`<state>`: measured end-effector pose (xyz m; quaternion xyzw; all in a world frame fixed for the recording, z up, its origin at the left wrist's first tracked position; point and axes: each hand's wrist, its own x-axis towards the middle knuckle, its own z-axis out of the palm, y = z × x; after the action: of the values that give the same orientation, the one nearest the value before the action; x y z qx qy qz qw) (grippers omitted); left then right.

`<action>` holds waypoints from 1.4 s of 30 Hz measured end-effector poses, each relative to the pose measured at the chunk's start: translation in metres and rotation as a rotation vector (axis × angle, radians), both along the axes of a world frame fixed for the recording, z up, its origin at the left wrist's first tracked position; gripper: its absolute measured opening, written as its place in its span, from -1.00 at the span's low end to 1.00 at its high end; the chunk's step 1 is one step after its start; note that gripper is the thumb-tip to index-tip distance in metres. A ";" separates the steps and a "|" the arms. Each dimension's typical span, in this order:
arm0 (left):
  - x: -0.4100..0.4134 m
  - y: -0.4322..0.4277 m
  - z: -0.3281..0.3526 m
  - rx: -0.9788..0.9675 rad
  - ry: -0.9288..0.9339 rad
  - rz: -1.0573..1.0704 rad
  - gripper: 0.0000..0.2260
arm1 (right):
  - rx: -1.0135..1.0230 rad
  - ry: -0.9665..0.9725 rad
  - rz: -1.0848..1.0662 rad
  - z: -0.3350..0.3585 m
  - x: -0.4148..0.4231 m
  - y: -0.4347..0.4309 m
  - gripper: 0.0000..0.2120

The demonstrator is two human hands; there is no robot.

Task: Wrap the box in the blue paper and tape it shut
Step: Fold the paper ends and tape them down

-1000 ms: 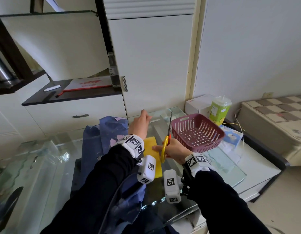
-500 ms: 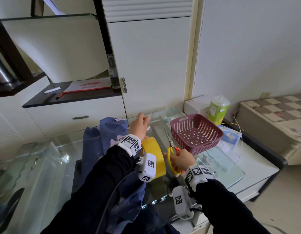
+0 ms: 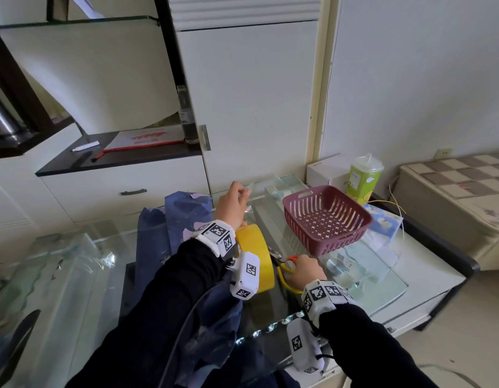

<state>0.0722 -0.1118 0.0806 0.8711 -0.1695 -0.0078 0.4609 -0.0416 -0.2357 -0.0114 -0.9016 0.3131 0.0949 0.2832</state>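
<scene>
Crumpled blue paper lies on the glass table, left of my arms and running under them; the box itself does not show. My left hand is raised above the table and pinches a short strip of clear tape. A yellow tape roll stands on edge just behind my left wrist. My right hand grips the yellow and orange handles of the scissors, which lie low on the glass with the blades pointing towards the roll.
A maroon slotted basket sits right of the hands, with a green cup, a white carton and a tissue pack behind it. White cabinets stand close behind the table. The table's front edge is near my right wrist.
My right hand brought the scissors down from upright beside the tape to flat on the glass. The left hand stayed raised and the yellow roll now shows more fully.
</scene>
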 end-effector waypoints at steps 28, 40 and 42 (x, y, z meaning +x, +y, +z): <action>-0.006 0.000 -0.008 0.104 -0.186 -0.033 -0.79 | 0.494 -0.836 0.003 0.051 0.037 0.037 -0.92; -0.013 0.008 -0.004 0.056 -0.133 0.074 -0.75 | 0.611 -0.821 0.004 0.059 0.034 0.029 -0.81; -0.011 0.013 -0.006 0.073 -0.093 0.095 -0.75 | 0.615 -0.808 -0.001 0.059 0.033 0.026 -0.80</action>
<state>0.0614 -0.0991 0.0741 0.8938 -0.1491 0.0483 0.4201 -0.0091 -0.2096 0.0473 -0.7409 0.1363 -0.1739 0.6342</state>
